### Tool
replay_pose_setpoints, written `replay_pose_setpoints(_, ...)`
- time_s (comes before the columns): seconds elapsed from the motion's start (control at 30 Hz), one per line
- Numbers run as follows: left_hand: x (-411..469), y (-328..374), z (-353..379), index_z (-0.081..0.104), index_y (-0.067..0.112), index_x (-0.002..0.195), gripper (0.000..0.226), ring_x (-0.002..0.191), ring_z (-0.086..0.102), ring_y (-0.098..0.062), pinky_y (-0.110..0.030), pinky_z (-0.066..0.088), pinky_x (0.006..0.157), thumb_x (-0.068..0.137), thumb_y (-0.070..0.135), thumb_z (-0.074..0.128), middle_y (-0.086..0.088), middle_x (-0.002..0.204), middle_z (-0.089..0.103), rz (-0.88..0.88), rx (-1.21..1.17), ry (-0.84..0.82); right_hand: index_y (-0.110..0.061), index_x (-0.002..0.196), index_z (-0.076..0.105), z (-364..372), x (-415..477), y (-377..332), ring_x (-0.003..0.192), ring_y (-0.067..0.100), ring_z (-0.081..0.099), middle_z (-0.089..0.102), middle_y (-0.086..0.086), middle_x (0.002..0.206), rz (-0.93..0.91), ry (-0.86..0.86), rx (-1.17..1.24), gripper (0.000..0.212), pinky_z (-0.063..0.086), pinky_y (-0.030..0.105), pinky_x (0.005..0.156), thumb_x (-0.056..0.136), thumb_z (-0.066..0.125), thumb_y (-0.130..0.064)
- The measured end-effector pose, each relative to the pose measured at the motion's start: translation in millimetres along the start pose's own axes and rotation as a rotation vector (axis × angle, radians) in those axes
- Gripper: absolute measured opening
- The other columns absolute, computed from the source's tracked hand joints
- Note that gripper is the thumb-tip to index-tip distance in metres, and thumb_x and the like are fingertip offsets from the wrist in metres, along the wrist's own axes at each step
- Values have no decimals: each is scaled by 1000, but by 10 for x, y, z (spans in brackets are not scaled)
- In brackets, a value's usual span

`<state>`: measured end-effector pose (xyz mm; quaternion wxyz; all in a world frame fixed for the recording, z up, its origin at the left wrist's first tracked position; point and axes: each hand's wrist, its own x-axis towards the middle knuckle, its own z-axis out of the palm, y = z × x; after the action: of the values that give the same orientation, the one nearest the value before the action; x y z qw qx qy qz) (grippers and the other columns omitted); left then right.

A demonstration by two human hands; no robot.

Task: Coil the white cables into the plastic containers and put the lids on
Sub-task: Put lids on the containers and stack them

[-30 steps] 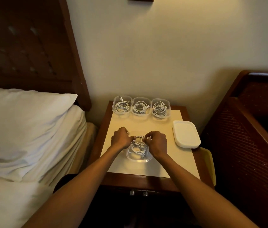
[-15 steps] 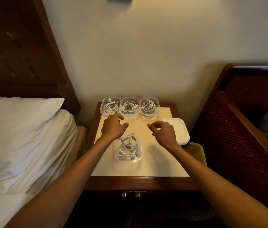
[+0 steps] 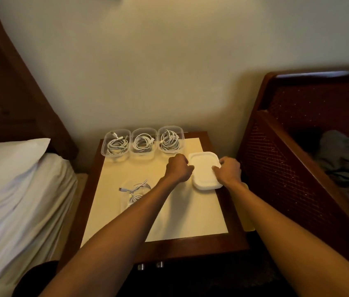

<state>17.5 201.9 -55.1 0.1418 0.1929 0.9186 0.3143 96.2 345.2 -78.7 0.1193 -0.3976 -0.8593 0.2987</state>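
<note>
Two hands now on the white lid stack [image 3: 205, 170]; half a second ago both hovered over open tabletop, left hand nearer the fourth container. Left hand [image 3: 179, 169] curls against the stack's left edge, right hand [image 3: 227, 170] grips its right edge, fingers hooked over the rim. Whether the stack is lifted: cannot tell. Fourth clear container [image 3: 134, 195] with a loose white cable [image 3: 136, 188] sits under the left forearm, lid off. Three clear containers [image 3: 144, 142] with coiled cables line up just beyond the left hand, lids off. Surface: wooden nightstand [image 3: 96, 185], cream inset top, dark glossy frame. White pillow [image 3: 8, 159] left of the arms, cane-panelled wooden furniture [image 3: 287, 146] right.
</note>
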Motion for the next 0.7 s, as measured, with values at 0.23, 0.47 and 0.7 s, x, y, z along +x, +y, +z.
replay_pose_setpoints(0.23, 74, -45, 270, 64, 4, 113, 40, 105, 62, -35, -41, 53, 87, 82, 25, 78, -16, 117, 66, -131, -2, 29, -3, 114, 65, 25, 41, 28, 103, 28, 64, 65, 13, 114, 110, -37, 4, 26, 53, 33, 79, 90, 68, -14)
replay_pose_setpoints(0.47, 86, -125, 165, 66, 4, 106, 39, 96, 64, -34, -40, 56, 83, 79, 30, 79, -15, 107, 68, -143, -34, 52, -3, 103, 69, 75, 27, 24, 97, 26, 67, 68, 12, 104, 138, -140, 89, 16, 55, 32, 74, 92, 63, -13)
replay_pose_setpoints(0.7, -155, -102, -475, 64, 6, 101, 30, 88, 67, -34, -46, 58, 78, 76, 18, 73, -13, 99, 68, -42, -76, 70, -8, 113, 57, -146, -237, -397, 98, 19, 56, 56, 6, 110, -1, -105, 230, 24, 47, 27, 71, 90, 61, -11)
